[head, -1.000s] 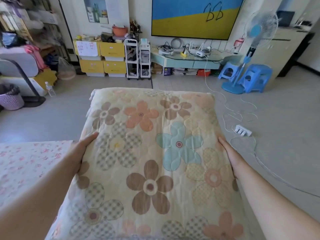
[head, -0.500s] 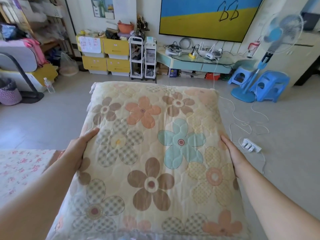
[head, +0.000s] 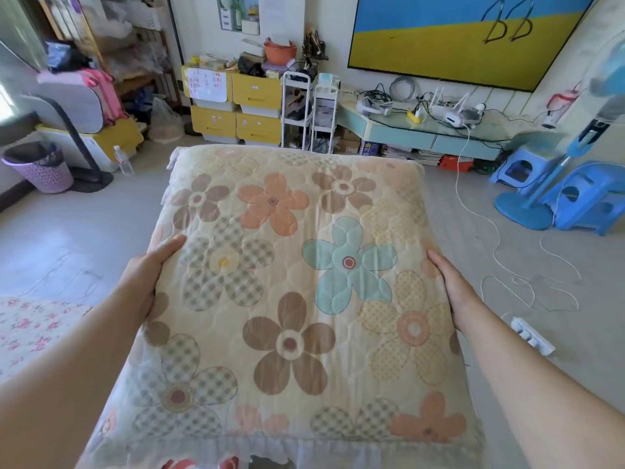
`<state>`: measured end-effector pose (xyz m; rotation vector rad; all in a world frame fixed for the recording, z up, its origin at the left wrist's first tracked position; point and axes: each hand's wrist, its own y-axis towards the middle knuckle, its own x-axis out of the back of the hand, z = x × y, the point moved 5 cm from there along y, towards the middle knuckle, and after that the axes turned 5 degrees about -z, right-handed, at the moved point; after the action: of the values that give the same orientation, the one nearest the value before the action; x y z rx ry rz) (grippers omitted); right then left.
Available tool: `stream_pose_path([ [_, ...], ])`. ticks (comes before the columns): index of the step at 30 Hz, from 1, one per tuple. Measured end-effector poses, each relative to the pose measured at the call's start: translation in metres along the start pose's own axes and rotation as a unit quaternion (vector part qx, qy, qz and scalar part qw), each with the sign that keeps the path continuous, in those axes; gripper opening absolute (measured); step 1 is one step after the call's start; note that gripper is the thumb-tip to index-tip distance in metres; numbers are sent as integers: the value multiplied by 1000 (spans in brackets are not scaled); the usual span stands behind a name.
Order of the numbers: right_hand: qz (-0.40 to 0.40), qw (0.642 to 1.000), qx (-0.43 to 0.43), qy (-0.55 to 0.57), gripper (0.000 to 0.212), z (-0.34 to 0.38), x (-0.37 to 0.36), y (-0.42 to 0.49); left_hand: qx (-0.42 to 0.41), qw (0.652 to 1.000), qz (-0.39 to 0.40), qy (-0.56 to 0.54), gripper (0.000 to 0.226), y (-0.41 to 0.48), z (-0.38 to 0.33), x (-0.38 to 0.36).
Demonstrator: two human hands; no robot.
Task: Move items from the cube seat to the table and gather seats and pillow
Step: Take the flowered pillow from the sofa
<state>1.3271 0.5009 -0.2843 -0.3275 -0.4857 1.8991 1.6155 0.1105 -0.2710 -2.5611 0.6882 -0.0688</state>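
Two grips share one load, and neither could carry it alone. At the far left a rose-printed cloth (head: 30, 333) covers some low surface; whether it is a seat or a bed I cannot tell. Just right of it, the left grip (head: 148, 275) clasps the pillow (head: 297, 299) at its left edge, thumb laid flat on the top face and the fingers hidden underneath. The quilted, flower-patterned pillow is held off the floor in front of the person, broad face up, its long axis running straight away from the body. It lies between the grips, which meet it at about mid-length on opposite sides, so neither is nearer. The right grip (head: 453, 292) presses against the right edge, thumb along the seam; its fingers appear tucked below, out of sight. Beyond that arm, a white power strip (head: 532, 335) and loose cords (head: 493, 238) trail over the floor. Further right stand two blue plastic stools (head: 588, 198), well apart from the pillow. If those are the seats to gather, the carry probably swings rightward, and the cords look like the thing to step round.
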Motion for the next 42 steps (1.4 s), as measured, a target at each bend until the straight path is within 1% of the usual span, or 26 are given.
stream_pose_path([
  [1,0,1000,1,1,87,10,2,15,4,1000,1,0,75,6,-1,-11],
  [3,9,1000,-1,-8,90,25,12,50,9,1000,-15,-4,81,21,0,-33],
  [6,41,999,2,-11,72,52,19,90,14,999,-34,-16,83,36,-5,-62],
  [7,45,999,3,-19,70,65,22,102,14,999,-39,-21,85,39,-8,-72],
  [8,52,998,9,-28,73,81,23,118,10,999,-42,-30,87,45,-11,-82],
  [11,69,996,17,-45,97,118,25,166,2,997,-60,-53,87,59,-17,-108],
  [15,110,993,18,-48,100,137,7,215,-1,996,-63,-66,81,74,-17,-127],
  [17,132,990,6,-56,102,149,-12,248,-9,994,-82,-77,76,92,-22,-129],
  [19,132,990,9,-52,104,155,-25,265,-4,992,-92,-81,77,99,-26,-128],
  [21,152,987,6,-53,103,164,-49,301,-9,990,-107,-89,79,128,-34,-130],
  [22,157,986,9,-59,99,170,-61,315,-16,989,-113,-92,79,140,-40,-132],
  [25,175,982,17,-62,77,195,-108,362,-35,986,-126,-108,67,175,-58,-134],
  [26,181,981,14,-67,79,202,-126,378,-31,984,-130,-115,63,187,-63,-132],
  [28,192,977,8,-90,92,215,-162,408,-29,980,-149,-125,60,211,-76,-126],
  [29,204,975,6,-93,95,223,-179,421,-32,979,-155,-131,58,224,-85,-123],
  [32,226,969,0,-99,90,250,-228,460,-36,974,-176,-139,56,255,-116,-117],
  [35,259,960,-6,-107,76,255,-264,484,-38,969,-194,-151,59,273,-122,-111],
  [37,278,954,-2,-114,69,266,-291,502,-47,959,-228,-160,60,285,-134,-106],
  [38,290,950,2,-118,69,275,-309,513,-56,954,-243,-165,57,292,-142,-105],
  [40,307,942,0,-134,80,288,-346,537,-67,943,-277,-174,50,305,-153,-103],
  [42,345,926,-11,-150,86,292,-382,563,-68,931,-303,-190,55,320,-153,-97],
])
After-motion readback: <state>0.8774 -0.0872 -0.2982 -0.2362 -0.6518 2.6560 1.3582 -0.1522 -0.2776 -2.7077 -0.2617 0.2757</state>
